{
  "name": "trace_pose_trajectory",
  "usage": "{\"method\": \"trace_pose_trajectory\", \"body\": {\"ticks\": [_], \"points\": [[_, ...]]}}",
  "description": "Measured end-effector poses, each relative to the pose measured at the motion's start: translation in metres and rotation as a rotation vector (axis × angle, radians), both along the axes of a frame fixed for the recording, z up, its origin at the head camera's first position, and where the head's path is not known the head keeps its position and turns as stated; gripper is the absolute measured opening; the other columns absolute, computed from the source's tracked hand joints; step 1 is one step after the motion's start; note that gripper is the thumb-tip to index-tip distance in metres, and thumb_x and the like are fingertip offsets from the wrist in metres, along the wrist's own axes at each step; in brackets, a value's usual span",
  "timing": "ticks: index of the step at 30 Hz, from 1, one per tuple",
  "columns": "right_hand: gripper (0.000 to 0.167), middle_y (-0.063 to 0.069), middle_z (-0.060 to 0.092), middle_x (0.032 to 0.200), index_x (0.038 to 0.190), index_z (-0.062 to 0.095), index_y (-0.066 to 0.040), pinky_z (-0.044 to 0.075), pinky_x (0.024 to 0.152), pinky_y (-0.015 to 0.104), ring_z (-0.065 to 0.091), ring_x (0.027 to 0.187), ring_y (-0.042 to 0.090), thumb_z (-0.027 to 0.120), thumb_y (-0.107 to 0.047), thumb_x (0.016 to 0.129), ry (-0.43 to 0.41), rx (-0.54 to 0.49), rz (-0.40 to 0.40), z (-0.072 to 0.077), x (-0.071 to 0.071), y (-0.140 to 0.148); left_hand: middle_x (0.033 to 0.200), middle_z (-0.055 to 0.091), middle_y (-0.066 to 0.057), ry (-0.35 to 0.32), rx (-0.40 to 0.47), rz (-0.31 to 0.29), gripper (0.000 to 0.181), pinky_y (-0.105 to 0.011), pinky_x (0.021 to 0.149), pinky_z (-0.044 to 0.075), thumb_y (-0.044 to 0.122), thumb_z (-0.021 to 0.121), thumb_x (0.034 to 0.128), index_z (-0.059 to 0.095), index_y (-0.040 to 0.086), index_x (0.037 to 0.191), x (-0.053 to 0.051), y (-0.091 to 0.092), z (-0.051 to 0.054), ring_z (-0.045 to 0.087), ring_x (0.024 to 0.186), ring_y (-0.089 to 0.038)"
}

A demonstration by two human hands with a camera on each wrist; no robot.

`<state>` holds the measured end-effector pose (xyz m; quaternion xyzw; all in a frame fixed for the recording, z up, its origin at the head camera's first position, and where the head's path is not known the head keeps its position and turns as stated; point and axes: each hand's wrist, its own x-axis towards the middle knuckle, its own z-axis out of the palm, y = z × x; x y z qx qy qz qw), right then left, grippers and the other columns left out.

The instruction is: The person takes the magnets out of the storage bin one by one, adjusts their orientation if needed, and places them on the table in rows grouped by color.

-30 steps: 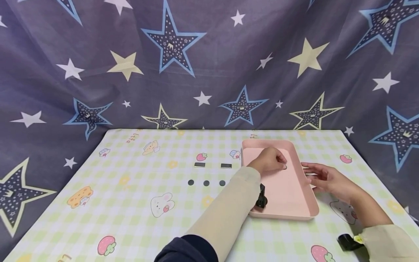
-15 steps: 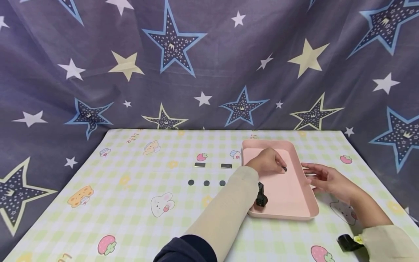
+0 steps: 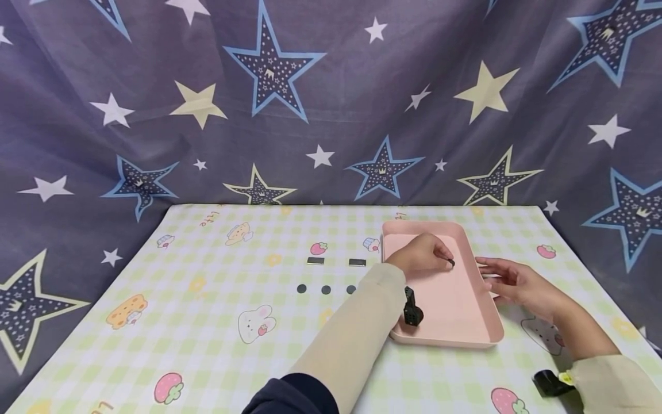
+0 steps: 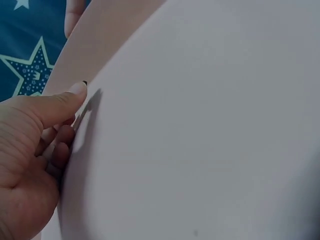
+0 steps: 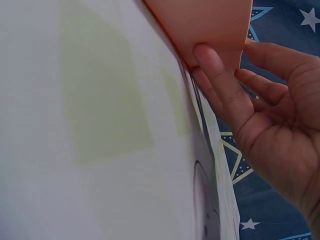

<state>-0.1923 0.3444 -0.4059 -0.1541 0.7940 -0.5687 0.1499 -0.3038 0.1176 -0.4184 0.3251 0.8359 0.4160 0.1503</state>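
Inside the pink tray, my left hand pinches a small black disc between thumb and fingertips, over the upper part of the floor. Only a dark sliver of the disc shows past the thumb in the left wrist view. My right hand rests its fingers against the outside of the tray's right wall. In the right wrist view, the fingers of the right hand lie fairly straight on the pink wall, with nothing gripped.
Left of the tray lie black discs in a row, the rightmost partly behind the left sleeve. Two dark rectangular pieces lie behind them. A checked cloth covers the table; a star-patterned curtain hangs behind. Black wrist devices sit by both sleeves.
The disc in my left fingertips has shifted and turned slightly, and the left forearm has edged a little to the left. My right hand, the tray and the loose pieces stay in place.
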Motion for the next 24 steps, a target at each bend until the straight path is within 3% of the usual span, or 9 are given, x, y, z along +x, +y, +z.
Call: {"method": "trace_pose_trajectory", "body": {"ticks": [6,15,20,24], "points": [[0.063,0.037,0.036,0.142,0.149,0.025,0.008,0.057,0.079,0.038,0.060,0.106,0.003,0.057,-0.012,0.099,-0.013,0.031,-0.012,0.004,-0.002,-0.002,0.093,0.074,-0.003,-0.087,0.091,0.012,0.015,-0.011,0.068,0.047,0.001,0.071,0.0880,0.075,0.001,0.103,0.000,-0.005,0.010,0.058,0.073,0.002],[0.064,0.038,0.036,0.141,0.148,0.024,0.010,0.057,0.079,0.038,0.061,0.106,0.002,0.058,-0.012,0.099,-0.009,0.047,-0.016,0.005,0.000,-0.002,0.091,0.073,-0.005,-0.166,0.138,0.033,0.017,-0.017,0.060,0.048,-0.002,0.066,0.0906,0.072,-0.002,0.106,0.002,-0.018,0.024,0.058,0.067,-0.004],[0.063,0.038,0.037,0.140,0.148,0.024,0.011,0.057,0.079,0.038,0.061,0.106,0.002,0.058,-0.010,0.099,0.003,0.043,-0.006,0.005,0.001,-0.003,0.090,0.073,-0.003,-0.148,0.134,0.036,0.016,-0.017,0.058,0.049,0.000,0.067,0.0908,0.072,-0.002,0.105,0.003,-0.026,0.028,0.059,0.066,-0.006],[0.063,0.039,0.036,0.140,0.147,0.024,0.012,0.057,0.079,0.038,0.060,0.106,0.000,0.058,-0.010,0.099,0.012,0.044,0.004,0.006,0.001,-0.003,0.091,0.073,-0.002,-0.101,0.123,0.033,0.015,-0.015,0.064,0.050,0.004,0.071,0.0890,0.073,0.000,0.104,0.002,-0.028,0.028,0.059,0.071,-0.003]]}}
